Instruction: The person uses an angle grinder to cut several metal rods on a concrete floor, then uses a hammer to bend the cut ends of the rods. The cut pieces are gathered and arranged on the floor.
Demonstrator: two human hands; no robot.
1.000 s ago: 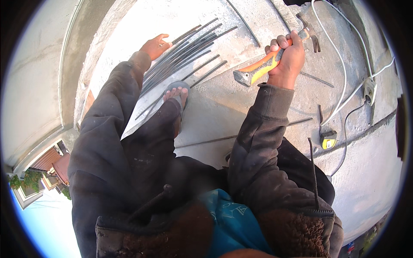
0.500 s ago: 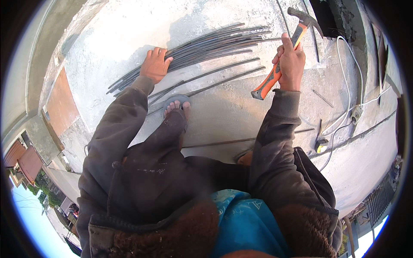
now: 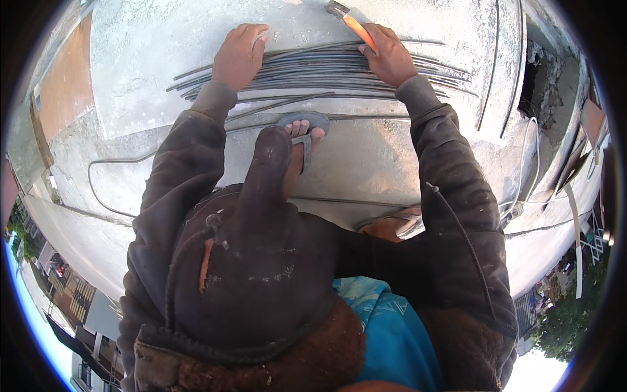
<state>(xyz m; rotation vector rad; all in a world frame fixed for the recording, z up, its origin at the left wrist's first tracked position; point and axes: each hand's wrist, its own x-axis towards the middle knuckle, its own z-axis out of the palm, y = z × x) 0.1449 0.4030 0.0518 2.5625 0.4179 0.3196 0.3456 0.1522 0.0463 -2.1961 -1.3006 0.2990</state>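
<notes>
A loose bundle of thin dark steel rods [image 3: 313, 70] lies crosswise on the concrete slab ahead of me. My left hand [image 3: 240, 55] rests over its left part, fingers bent past the far edge and thumb held apart. Over the bundle's right part is my right hand [image 3: 388, 55], closed on a claw hammer [image 3: 358, 29] with an orange handle. The hammer's head points away and to the left; its handle end is hidden by the hand. Nearer than the bundle, my sandalled foot [image 3: 305, 127] is beside a few separate rods.
A long rod bent at its left end [image 3: 95, 176] lies left of my legs. Long rods [image 3: 488, 72] run along the slab's right side, near a dark gap [image 3: 532, 72] in the concrete. A white cable [image 3: 534, 163] loops at right. A brown board [image 3: 68, 72] is at left.
My right hand has come down from the right onto the bundle with the hammer. My left hand is at the bundle's far edge. The view has shifted, and the rods lie more level.
</notes>
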